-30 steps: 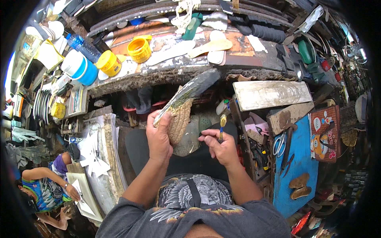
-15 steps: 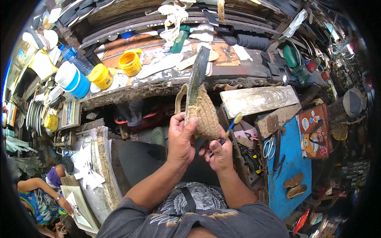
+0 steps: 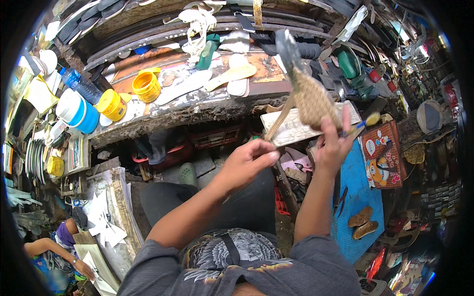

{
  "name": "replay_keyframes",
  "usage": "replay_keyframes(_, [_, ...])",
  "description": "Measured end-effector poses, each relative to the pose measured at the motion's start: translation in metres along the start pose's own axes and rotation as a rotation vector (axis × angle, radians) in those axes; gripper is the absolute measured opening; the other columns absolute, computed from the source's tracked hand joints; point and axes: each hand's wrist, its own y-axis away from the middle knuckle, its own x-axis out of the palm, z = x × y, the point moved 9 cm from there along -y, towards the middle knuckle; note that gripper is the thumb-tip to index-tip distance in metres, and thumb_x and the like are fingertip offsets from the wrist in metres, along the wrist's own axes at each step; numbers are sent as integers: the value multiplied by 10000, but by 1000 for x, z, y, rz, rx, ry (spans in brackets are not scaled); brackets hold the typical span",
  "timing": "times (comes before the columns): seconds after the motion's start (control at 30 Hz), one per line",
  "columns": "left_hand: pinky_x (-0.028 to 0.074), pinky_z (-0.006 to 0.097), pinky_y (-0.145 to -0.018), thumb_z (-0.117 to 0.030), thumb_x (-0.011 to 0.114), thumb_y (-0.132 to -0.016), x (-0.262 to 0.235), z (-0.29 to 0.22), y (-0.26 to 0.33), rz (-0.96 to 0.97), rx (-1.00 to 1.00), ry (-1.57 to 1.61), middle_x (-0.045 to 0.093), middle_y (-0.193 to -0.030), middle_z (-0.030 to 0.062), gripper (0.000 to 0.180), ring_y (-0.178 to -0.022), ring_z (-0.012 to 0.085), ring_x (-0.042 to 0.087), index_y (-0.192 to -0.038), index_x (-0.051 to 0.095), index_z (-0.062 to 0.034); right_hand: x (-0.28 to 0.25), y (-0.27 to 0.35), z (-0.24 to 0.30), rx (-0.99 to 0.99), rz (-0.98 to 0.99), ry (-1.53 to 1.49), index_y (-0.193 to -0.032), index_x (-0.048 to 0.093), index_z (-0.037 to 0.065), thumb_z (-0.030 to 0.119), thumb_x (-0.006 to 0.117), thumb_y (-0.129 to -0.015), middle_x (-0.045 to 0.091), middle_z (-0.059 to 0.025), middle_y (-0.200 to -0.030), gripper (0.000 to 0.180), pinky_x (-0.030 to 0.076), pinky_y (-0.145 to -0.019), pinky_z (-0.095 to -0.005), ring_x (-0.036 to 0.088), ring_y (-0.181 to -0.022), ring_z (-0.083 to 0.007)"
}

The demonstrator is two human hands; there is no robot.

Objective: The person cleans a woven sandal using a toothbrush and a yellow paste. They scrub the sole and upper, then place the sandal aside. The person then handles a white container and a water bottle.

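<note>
A woven tan shoe upper (image 3: pixel 316 101) on a dark, long sole or last is raised in front of me, slightly blurred. My right hand (image 3: pixel 333 145) grips it by the woven end. The same hand also holds a small brush (image 3: pixel 371 120) like a toothbrush, with yellowish bristles and a blue handle, pointing off to the right. A thin tan strap (image 3: pixel 280 121) runs from the shoe down to my left hand (image 3: pixel 252 160), whose thumb and fingers pinch its end.
Beyond lies a cluttered workbench (image 3: pixel 197 106) with yellow tubs (image 3: pixel 146 87) and a blue-white jug (image 3: pixel 76 111). At right, a blue board (image 3: pixel 358 237) carries tan shoe pieces (image 3: pixel 364 223) and pliers. Another person's hand (image 3: pixel 85 270) rests on white sheets at lower left.
The shoe has moved right and tilted, its dark end now leaning left. My left hand has left the shoe's side and now pinches the strap; my right hand has risen rightward with the brush.
</note>
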Motion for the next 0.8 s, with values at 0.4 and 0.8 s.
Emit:
replay_keyframes(0.4, [527,397,-925,-121,744,-911,-223,38,217,-902,-9,-987,706,-1106,171,279,-1035,310,689,-1149,670,3,108,-206,-10,-545,-177,953,-1417,552,41,537,831,-733,729,-295,-1062,890,566,-843,-533,713,-984,-475])
replay_keyframes(0.8, [534,330,-858,-136,691,-968,-252,78,250,-1118,-217,-700,694,-1117,110,263,-943,196,666,-1179,654,15,213,-279,-99,-354,24,587,-1329,634,53,493,824,-793,754,-227,-1013,720,573,-816,-457,738,-1004,-331])
